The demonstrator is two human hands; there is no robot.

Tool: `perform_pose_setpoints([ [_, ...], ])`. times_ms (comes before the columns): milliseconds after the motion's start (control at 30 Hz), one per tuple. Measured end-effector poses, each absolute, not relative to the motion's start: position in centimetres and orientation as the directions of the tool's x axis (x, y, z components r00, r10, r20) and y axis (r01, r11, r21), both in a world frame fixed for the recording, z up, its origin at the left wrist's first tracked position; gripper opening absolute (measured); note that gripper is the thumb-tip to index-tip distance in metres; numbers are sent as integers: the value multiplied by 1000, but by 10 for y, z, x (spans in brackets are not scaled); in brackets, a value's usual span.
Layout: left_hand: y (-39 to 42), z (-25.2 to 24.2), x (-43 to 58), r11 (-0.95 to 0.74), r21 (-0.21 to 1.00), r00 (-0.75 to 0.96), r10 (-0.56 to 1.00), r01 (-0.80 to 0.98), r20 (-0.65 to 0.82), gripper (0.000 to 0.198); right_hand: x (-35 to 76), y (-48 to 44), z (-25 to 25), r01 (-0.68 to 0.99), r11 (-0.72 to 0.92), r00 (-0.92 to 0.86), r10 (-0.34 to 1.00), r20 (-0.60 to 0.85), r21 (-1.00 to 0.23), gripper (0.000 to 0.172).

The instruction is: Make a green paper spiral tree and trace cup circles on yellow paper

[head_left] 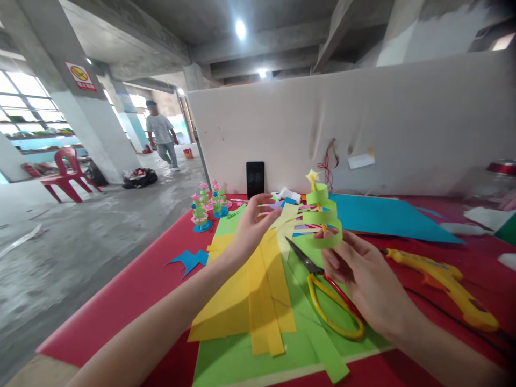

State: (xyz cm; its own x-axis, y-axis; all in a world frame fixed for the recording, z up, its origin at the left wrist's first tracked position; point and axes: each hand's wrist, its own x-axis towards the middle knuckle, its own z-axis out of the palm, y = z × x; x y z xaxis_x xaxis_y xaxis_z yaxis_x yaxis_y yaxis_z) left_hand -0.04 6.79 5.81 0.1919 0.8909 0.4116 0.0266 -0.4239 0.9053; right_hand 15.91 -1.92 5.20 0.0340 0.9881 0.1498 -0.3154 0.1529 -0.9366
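Observation:
My right hand (357,269) pinches a small paper tree (320,215) by its lower end. The tree is a light green paper spiral around a yellow stick, with a pale yellow star on top. My left hand (258,217) reaches over the table with fingers apart, holding nothing. It hovers near pale yellow paper strips (287,220). Scissors (318,269) with one yellow and one red handle lie under my right hand. Yellow paper sheets and strips (237,290) rest on a green sheet (226,363) below my hands.
Finished-looking paper trees (200,212) stand at the table's back left, near blue scraps (191,260). A yellow glue gun (443,279) lies at right, before a blue sheet (387,217). A phone (255,179) leans on the white partition (282,123). A person (162,134) walks beyond, left.

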Motion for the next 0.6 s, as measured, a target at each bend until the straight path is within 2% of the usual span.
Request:
perform_pose_setpoints([
  [33, 66, 61, -1, -428, 902, 206, 889, 61, 408, 17, 159, -19, 52, -311, 156, 32, 988, 153, -938, 22],
  [133, 63, 66, -2, -423, 901, 257, 885, 98, 387, 34, 159, -20, 53, -287, 148, 20, 989, 149, -946, 17],
  [233, 64, 65, -3, -426, 905, 256, 875, 6, 411, 13, 160, -20, 52, -290, 144, 19, 989, 145, -946, 14],
  [300, 64, 64, -2, -464, 884, 230, 856, -50, 462, 39, 161, -20, 51, -290, 145, 27, 989, 144, -946, 14],
  [367, 62, 65, 0, -512, 858, 208, 835, -40, 509, 45, 161, -19, 51, -287, 147, 30, 989, 145, -947, 16],
  [433, 59, 65, 1, -513, 858, 240, 835, 12, 496, 31, 161, -19, 51, -290, 149, 17, 988, 151, -945, 16],
  [500, 55, 65, 3, -452, 892, 329, 845, 21, 421, 17, 161, -19, 52, -291, 134, -18, 989, 146, -947, 16],
  [600, 49, 62, 7, -318, 946, 456, 835, -57, 308, 13, 159, -20, 53, -291, 101, -100, 986, 135, -951, 18],
])
